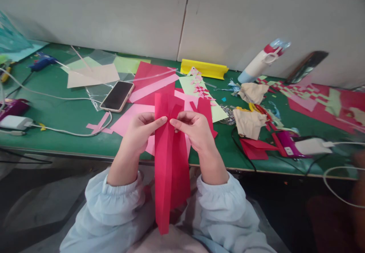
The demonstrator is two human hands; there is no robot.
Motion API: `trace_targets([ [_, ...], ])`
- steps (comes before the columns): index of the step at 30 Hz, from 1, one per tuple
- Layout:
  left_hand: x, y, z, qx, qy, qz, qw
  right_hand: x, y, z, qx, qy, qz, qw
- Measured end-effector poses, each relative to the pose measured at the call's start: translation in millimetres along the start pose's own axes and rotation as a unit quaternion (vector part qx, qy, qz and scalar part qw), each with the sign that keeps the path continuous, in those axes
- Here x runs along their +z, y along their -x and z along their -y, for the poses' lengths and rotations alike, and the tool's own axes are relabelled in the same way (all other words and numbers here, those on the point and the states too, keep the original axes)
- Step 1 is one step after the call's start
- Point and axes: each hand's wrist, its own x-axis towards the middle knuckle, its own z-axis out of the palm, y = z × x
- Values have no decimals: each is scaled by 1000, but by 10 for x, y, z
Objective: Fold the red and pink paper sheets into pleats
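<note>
A long folded red paper hangs upright between my hands, its lower end reaching past the table's front edge toward my lap. My left hand pinches its left side near the top, thumb in front and fingers behind. On the right side, my right hand pinches the same paper at the same height. The two thumb tips are close together over a crease. Behind the paper lie pink sheets and a red sheet on the green table.
A phone lies left of the paper with a white cable nearby. A yellow folded strip and a bottle stand near the wall. Beige cloth pieces and a purple power strip sit at right; a glue gun is far left.
</note>
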Motion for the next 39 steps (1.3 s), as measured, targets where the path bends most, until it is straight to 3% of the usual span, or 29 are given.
trace_targets([
  [9, -6, -14, 33, 21, 11, 0, 1000, -17, -21, -62, 33, -15, 10, 999],
  [17, 22, 7, 0, 21, 40, -1, 999, 11, -9, -63, 2, -49, 19, 999],
  [22, -23, 9, -22, -21, -8, 35, 999, -9, -30, -65, 10, -45, -3, 999],
  [29, -41, -12, 22, 3, -36, 14, 999, -24, -31, -45, 53, -33, 14, 998],
  [39, 9, -12, 29, 8, 26, 2, 1000, 37, -40, -95, 46, -77, -32, 995],
])
